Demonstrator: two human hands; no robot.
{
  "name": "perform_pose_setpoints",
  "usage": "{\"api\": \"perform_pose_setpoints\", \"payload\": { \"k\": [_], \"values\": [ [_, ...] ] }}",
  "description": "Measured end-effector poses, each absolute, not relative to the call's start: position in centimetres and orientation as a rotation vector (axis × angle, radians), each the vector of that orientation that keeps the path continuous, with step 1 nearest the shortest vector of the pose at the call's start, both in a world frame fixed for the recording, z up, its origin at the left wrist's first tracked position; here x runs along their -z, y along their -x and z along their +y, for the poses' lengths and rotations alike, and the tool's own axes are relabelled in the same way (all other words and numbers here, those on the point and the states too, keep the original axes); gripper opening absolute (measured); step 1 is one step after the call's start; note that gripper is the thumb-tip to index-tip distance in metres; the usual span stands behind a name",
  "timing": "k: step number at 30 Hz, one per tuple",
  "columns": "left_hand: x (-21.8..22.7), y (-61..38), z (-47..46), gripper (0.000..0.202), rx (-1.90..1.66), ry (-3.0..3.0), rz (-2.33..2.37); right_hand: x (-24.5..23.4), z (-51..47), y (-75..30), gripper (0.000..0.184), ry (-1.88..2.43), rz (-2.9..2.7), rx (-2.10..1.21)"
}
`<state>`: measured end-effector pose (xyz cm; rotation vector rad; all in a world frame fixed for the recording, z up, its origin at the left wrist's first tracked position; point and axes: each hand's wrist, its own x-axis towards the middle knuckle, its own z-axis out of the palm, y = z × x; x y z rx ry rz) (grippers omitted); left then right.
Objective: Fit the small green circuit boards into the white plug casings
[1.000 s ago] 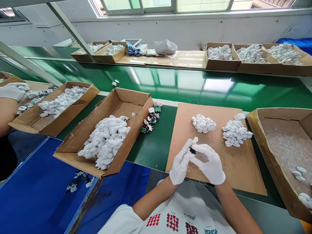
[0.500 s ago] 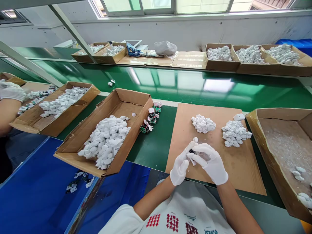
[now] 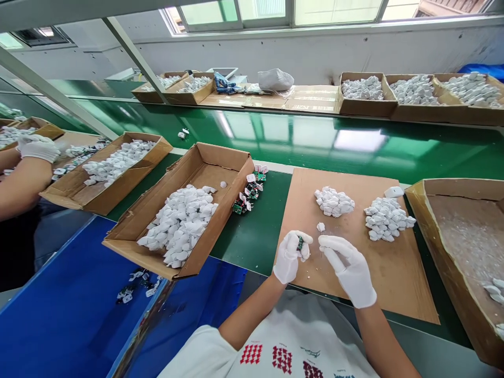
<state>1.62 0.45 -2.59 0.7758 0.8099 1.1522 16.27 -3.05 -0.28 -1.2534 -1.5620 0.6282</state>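
Note:
Both my hands wear white gloves over the near edge of a brown cardboard sheet. My left hand is closed round a small white part with a green circuit board showing in it. My right hand is just to its right, fingers curled, index and thumb pointing toward the left hand; nothing shows in it. A single small white piece lies on the sheet just beyond my hands. Two heaps of white plastic parts sit farther back on the sheet.
A cardboard box of white parts stands to my left, several green circuit boards beside it. A large near-empty box is at my right. The green conveyor belt runs behind. Another person's gloved hand works at far left.
My hands, joined on one part before, have come apart; the left keeps the part with the board. The camera has shifted slightly, and a white piece now lies loose on the sheet.

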Motion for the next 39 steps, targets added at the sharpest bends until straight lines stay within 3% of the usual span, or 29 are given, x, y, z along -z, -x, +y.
{"api": "perform_pose_setpoints", "payload": {
  "k": [4, 9, 18, 24, 26, 30, 34, 39],
  "values": [
    [3.0, -1.7, 0.4, 0.042, -1.063, -0.827, 0.775, 0.6, -2.4, -15.1, 0.03, 1.307, -1.684, -0.505],
    [2.6, -1.6, 0.6, 0.052, -1.035, -0.787, 0.773, 1.2, -1.9, -14.1, 0.027, 1.355, -1.751, -0.373],
    [1.4, -0.2, 1.4, 0.039, -0.877, -1.057, 0.754, 1.1, -2.5, -14.7, 0.041, 1.302, -1.844, -0.501],
    [1.4, 1.4, 2.4, 0.094, -0.709, -0.933, 0.464, 0.9, -2.5, -15.2, 0.028, 1.167, -1.813, -0.409],
    [2.0, 1.0, 1.9, 0.087, -0.719, -0.792, 0.412, 0.8, -2.4, -14.9, 0.033, 1.111, -1.678, -0.358],
    [2.9, -0.9, -0.5, 0.038, -0.908, -0.586, 0.532, 1.1, -2.6, -14.1, 0.041, 1.103, -1.619, -0.249],
    [2.4, -2.2, -2.1, 0.036, -1.104, -0.512, 0.664, 1.3, -2.7, -14.3, 0.047, 1.047, -1.699, -0.413],
    [1.5, -2.2, -2.4, 0.039, -1.136, -0.619, 0.786, 1.1, -2.5, -14.5, 0.042, 0.985, -1.645, -0.453]
  ]
}}
